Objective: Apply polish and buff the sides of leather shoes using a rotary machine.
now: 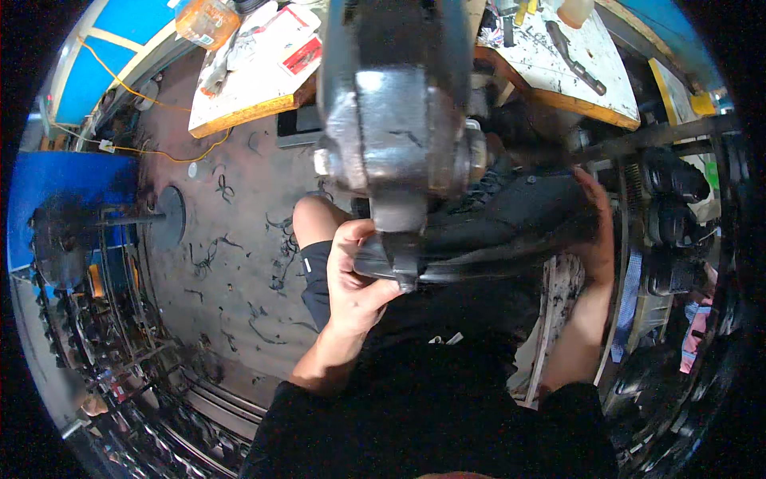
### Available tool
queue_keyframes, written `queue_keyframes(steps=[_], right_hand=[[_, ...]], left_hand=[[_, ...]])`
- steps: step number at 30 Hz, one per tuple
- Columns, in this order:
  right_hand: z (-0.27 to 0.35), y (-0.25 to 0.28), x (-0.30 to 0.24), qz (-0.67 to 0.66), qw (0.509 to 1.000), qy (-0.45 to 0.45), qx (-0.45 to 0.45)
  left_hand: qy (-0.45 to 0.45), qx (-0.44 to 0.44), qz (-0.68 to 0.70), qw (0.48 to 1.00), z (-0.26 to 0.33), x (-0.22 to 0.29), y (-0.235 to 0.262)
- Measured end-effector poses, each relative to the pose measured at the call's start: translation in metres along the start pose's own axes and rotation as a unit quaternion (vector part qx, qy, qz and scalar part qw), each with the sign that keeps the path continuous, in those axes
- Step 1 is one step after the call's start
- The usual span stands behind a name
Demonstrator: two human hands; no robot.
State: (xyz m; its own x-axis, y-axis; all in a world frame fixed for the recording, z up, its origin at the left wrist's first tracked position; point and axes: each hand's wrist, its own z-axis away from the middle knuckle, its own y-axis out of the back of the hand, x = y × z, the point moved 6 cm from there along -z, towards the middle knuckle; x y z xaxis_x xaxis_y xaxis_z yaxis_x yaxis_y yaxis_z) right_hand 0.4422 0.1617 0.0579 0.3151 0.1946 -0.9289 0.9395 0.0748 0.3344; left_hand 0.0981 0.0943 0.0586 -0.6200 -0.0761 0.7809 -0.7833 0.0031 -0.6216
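Head view: a black shoe lies across the person's lap, just below the grey metal machine head that fills the top middle of the picture. The left hand closes around the shoe's near end, directly under the machine head's lower tip, thumb on top and fingers curled beneath. The right hand is pressed flat against the far end of the shoe, to the right of the machine head, fingers stretched upward along it. The shoe runs between the two hands, touching both.

It is one shoe, dark all over, with laces showing near the machine head and a thin sole edge along its underside.

Left of the machine head stands a pale worktop carrying one orange bottle. Black scraps litter the floor below it.
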Motion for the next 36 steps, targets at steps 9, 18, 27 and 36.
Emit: queue_keyframes(steps=[9,18,27,36], right_hand=[[-0.022,0.008,-0.105,0.213,0.971,0.111,-0.020],[-0.022,-0.020,-0.135,0.171,0.969,0.166,-0.067],[-0.007,-0.086,-0.125,-0.007,0.996,0.021,-0.081],[-0.008,-0.130,-0.145,0.183,0.965,0.124,-0.143]], left_hand=[[0.047,0.080,0.125,0.988,0.012,-0.002,0.023],[0.068,0.043,0.233,0.969,0.024,-0.015,0.071],[0.050,0.204,0.107,0.972,0.053,0.017,0.128],[-0.244,0.203,-0.454,0.833,0.037,0.106,0.072]])
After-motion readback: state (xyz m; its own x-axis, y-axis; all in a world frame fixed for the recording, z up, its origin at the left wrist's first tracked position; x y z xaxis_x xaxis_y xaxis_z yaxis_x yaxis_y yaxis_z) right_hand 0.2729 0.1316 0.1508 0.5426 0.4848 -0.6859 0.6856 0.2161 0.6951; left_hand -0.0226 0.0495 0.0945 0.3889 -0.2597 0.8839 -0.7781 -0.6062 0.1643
